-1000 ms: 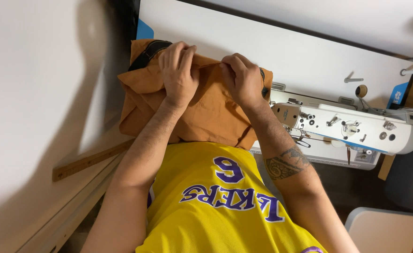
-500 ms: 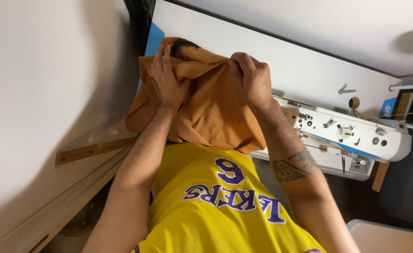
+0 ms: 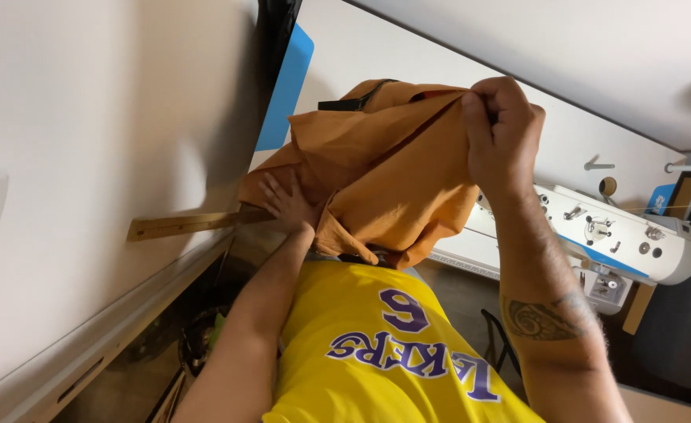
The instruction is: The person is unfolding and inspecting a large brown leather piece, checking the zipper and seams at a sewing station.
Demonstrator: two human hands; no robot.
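Taking the rumpled orange woven cloth garment (image 3: 392, 180) as the landmark: to its lower left, a long flat wooden ruler (image 3: 197, 225) lies along the edge of the white table (image 3: 87, 157), its near end running in under the cloth. The left hand (image 3: 287, 202) is at the garment's lower left edge, fingers spread flat against the fabric and not clasping anything. Part of the palm is hidden behind a fold. The garment is lifted off the surface in front of the person's yellow jersey (image 3: 377, 345), bunched and hanging, with a black strap (image 3: 353, 102) showing at its upper left. At the garment's upper right corner the right hand (image 3: 502, 129) is closed tight, thumb and fingers pinching the top edge, and it seems to carry most of the weight. Well to the right of the garment stands a white sewing machine (image 3: 620, 235) with small knobs and levers.

With only one pinch bearing the load, the cloth could slide out of the right hand if that hold loosens, since the left hand merely presses. The hanging lower folds could drag the ruler off the table edge. If the garment swings right, the strap or a hem might snag on the machine's knobs.
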